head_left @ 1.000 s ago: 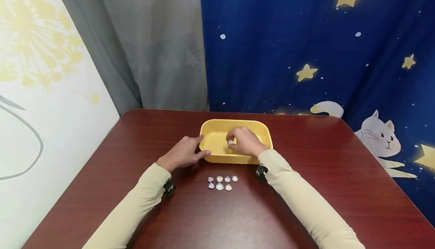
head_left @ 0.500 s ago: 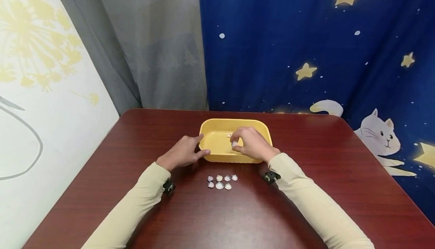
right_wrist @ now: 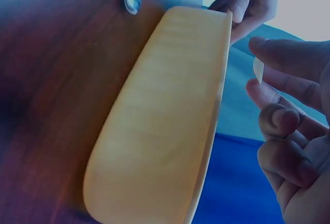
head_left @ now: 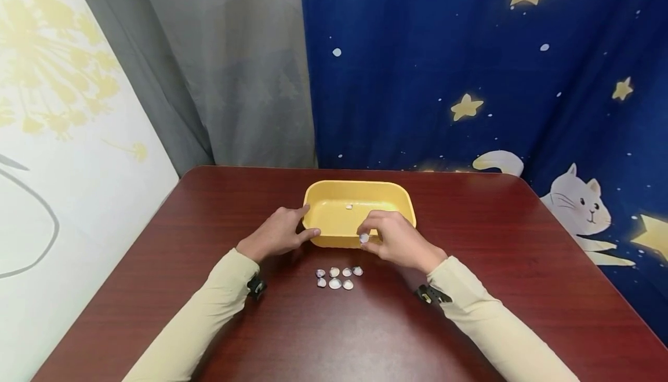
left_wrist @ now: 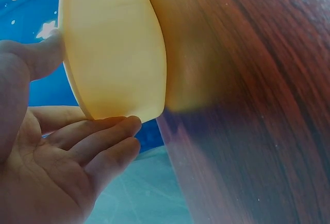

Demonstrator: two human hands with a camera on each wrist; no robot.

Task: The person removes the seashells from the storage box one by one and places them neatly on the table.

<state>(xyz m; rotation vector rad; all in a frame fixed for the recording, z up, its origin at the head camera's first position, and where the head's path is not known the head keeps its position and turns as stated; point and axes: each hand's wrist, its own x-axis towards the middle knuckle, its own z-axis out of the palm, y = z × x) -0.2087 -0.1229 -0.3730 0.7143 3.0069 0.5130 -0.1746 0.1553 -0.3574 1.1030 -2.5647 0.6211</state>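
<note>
A yellow plastic basin point(head_left: 360, 242) stands on the table, and my left hand point(head_left: 276, 232) holds its left end. The thumb lies at the front rim while the fingers rest along the end wall point(left_wrist: 116, 54). My right hand point(head_left: 399, 240) pinches a small pale seashell point(right_wrist: 258, 69) between thumb and index finger, over the basin's front rim. Another seashell point(head_left: 349, 207) lies on the basin floor. In front of the basin, several seashells point(head_left: 335, 283) are laid out in two short rows on the table.
The dark red wooden table point(head_left: 469, 214) runs back to a grey curtain point(head_left: 250, 80) and a blue star-patterned curtain point(head_left: 386, 80). On the left stands a white panel point(head_left: 78, 196) with yellow flower prints.
My right hand has moved from inside the basin toward me and slightly right, still pinching a seashell. The seashell on the basin floor has come into view. The left hand keeps its hold.
</note>
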